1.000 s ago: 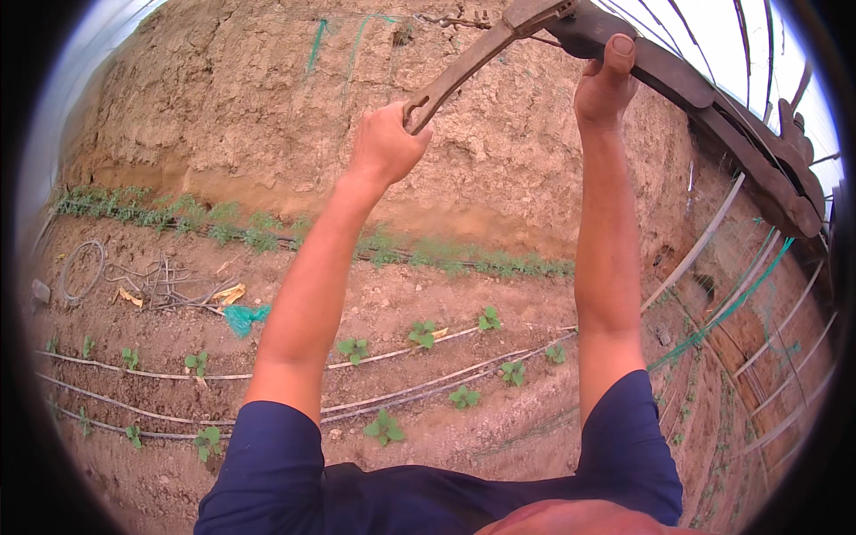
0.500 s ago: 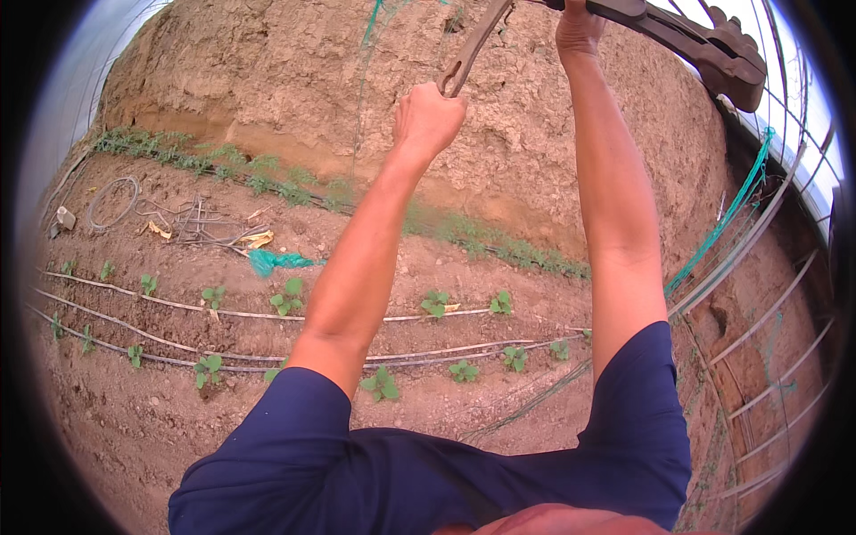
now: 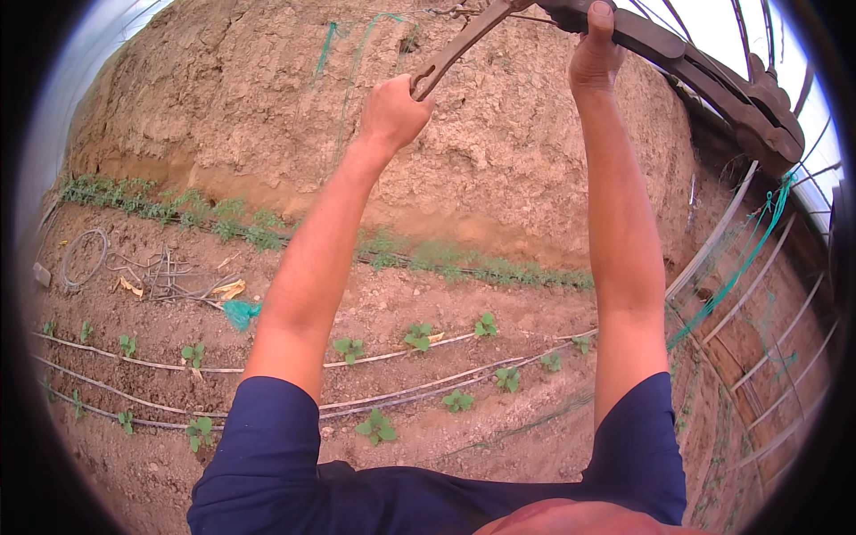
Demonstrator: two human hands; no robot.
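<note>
Both my arms are raised toward the upper part of the view, holding a rusty brown metal lever tool. My left hand is closed around the lower end of its slotted handle. My right hand grips the thicker body, with the thumb up over it. From there the body slants right to a heavy, blocky head by the bent frame rods. A thin wire passes near the joint of the tool at the top edge. The fingers of both hands are partly hidden.
A rough earthen wall stands ahead, with green plants along its foot. Seedlings grow beside drip hoses. Teal cord hangs at the right by pale poles. Coiled wire and teal netting lie left.
My left hand and the slotted handle have moved left and slightly down in view. The tool's head sits lower and farther right. The ground and wall have shifted left in the picture.
</note>
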